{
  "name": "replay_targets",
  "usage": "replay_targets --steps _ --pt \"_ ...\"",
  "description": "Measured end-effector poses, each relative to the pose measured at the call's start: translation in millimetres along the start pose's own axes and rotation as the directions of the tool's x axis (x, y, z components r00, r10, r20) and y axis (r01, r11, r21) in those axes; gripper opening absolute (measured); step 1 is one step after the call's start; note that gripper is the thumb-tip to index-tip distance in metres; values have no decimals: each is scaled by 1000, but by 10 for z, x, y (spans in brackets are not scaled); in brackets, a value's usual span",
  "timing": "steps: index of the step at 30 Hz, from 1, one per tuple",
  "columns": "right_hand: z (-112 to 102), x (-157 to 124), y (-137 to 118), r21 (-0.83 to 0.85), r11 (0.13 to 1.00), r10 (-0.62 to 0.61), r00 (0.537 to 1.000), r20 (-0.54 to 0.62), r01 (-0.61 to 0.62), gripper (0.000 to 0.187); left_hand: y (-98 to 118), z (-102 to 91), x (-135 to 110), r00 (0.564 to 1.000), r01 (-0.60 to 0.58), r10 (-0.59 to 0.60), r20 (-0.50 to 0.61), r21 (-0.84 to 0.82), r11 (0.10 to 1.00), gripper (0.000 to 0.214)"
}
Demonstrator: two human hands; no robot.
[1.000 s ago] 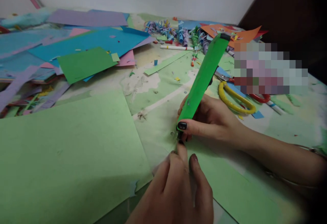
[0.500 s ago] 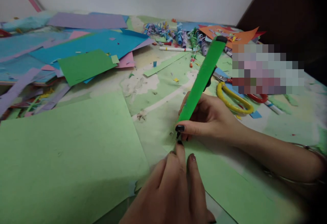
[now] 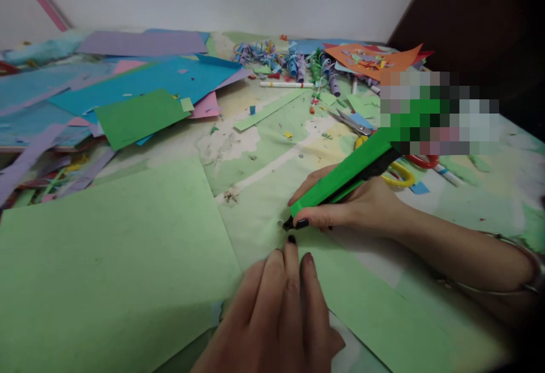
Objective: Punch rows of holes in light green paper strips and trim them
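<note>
My right hand is closed around a bright green utility knife, its black tip touching a light green paper sheet near the table's middle. The knife lies tilted low, its far end pointing up and right. My left hand rests flat on that same sheet just below the knife tip, fingers stretched out and close together. A second large light green sheet lies to the left of my hands.
Yellow-handled scissors and a red-handled pair lie behind my right hand. A dark green sheet, blue sheets and purple paper cover the left. Curled paper strips, a white marker and orange paper sit at the back.
The knife has tipped from nearly upright down to a low slant toward the right. My left hand has slid slightly back and left.
</note>
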State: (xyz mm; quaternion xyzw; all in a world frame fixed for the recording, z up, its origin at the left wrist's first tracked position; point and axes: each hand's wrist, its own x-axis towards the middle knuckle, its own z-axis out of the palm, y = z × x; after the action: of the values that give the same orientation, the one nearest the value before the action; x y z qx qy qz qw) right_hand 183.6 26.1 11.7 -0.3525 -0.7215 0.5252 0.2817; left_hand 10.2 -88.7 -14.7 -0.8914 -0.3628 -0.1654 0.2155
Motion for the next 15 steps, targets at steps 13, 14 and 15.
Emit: replay_targets --steps 13,14,15 --pt "-142 15 29 -321 936 -98 984 150 142 24 -58 21 15 999 -52 52 15 -20 998 39" --pt "-141 16 26 -325 934 -101 983 153 147 24 -59 18 17 998 -53 53 15 -14 999 38" --pt "-139 15 22 -335 930 -105 983 150 151 24 -61 16 20 999 -52 52 14 -9 999 37"
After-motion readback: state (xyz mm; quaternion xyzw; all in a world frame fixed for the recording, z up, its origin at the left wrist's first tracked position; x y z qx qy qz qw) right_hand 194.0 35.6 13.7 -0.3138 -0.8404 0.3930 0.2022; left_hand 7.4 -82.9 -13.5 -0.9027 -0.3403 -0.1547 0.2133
